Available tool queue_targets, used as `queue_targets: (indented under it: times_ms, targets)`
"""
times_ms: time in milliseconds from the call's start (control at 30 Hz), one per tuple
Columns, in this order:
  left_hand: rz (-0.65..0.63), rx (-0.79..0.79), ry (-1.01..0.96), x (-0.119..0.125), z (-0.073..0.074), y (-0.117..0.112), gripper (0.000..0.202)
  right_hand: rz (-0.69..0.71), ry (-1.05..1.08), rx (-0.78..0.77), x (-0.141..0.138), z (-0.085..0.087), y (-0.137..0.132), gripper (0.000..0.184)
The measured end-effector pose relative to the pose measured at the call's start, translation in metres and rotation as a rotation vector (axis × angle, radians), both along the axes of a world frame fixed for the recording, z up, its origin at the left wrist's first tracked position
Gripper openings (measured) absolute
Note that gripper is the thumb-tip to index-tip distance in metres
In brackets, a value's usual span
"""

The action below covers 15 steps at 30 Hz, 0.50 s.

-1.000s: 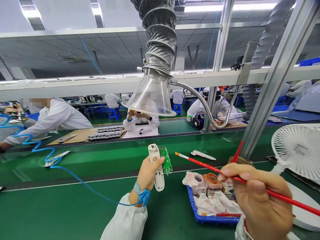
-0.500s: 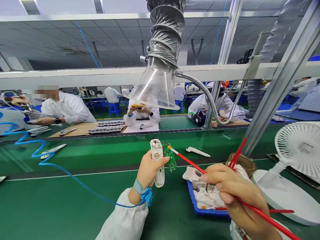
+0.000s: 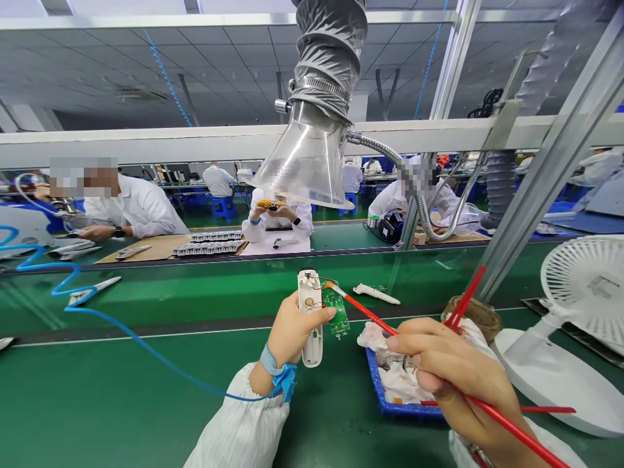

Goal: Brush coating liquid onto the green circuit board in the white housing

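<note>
My left hand [image 3: 286, 331] grips a white elongated plastic housing [image 3: 309, 290], held nearly upright with its inner side facing me. Under the same thumb sits a green circuit board [image 3: 340, 322], beside the housing's right edge, with thin wires running between them. Pinched in my right hand [image 3: 461, 370] is a long red-handled brush [image 3: 366, 314]. Its pale tip is at the board's upper left corner, close to the wires; whether it touches is too small to tell. A blue strap with a coiled blue cord [image 3: 160, 365] circles my left wrist.
Below my right hand stands a blue tray [image 3: 385, 406] with crumpled white wipes and another red stick. A white fan [image 3: 536, 370] and a brown round container [image 3: 480, 320] are at right. An extraction hood [image 3: 305, 159] hangs above. White parts [image 3: 377, 294] lie on the green belt. Co-workers sit opposite.
The brush tip has shifted slightly left, toward the board's corner and the wires. White parts on the belt have moved left. My view has tilted down a little less than a hand's width.
</note>
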<state>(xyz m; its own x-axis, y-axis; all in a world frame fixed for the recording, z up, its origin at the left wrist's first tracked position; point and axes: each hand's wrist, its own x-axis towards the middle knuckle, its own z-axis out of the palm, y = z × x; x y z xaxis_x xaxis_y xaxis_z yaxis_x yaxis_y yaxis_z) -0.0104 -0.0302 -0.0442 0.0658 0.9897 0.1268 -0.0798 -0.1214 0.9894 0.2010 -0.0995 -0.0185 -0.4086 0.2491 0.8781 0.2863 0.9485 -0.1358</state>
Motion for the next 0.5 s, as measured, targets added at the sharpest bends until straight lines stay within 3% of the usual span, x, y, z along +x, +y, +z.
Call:
queue_targets:
  times_ms: [500]
  targets:
    - [-0.061,-0.072,-0.113,0.0,0.004,-0.003,0.029,-0.083,0.053,-0.068,0.018,-0.004,-0.005,0.014]
